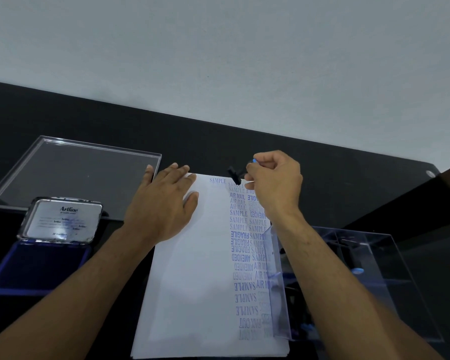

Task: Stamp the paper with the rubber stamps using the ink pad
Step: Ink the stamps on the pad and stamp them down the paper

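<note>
Table [322, 162] black | wall [218, 48] pale grey | left hand [164, 203] flat on paper [192, 281] | right hand [276, 183] fingers pinch stamp [235, 175]

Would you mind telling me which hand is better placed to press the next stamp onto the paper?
The right hand: it already pinches the stamp just above the paper's top edge. The left hand lies flat on the paper, holding it steady.
</note>
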Motion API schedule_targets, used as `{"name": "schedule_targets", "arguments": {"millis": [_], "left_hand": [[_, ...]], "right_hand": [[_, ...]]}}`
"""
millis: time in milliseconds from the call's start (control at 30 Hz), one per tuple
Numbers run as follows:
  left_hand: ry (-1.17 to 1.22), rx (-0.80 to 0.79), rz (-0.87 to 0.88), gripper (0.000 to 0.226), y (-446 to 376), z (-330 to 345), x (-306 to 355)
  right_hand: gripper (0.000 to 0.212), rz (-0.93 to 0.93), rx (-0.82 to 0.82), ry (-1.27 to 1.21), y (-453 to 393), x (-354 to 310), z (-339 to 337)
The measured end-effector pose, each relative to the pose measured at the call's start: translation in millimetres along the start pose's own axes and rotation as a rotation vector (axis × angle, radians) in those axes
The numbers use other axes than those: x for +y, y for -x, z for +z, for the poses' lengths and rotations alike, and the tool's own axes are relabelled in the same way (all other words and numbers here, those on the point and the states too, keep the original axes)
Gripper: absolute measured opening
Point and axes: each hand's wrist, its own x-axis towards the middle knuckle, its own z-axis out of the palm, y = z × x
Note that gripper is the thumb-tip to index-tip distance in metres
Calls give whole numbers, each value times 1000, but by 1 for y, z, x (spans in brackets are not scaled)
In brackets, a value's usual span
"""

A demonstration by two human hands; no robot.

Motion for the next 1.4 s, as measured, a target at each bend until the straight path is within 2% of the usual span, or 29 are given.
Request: {"name": "schedule_targets", "arguments": {"millis": [600, 733, 1000, 1400], "left_hand": [[13, -26, -8, 67, -1, -1, 1], [44, -24, -15, 68, -3, -3, 1], [99, 85, -22, 57, 15, -34, -8], [106, 174, -176, 58, 137, -76, -77]], "right_hand": [[14, 38, 9, -34, 7, 2, -8], [21, 14, -17, -30, 11, 1, -9], [21, -42, -167, -11, 35, -12, 0], [23, -191, -450, 48, 122, -43, 71]]}}
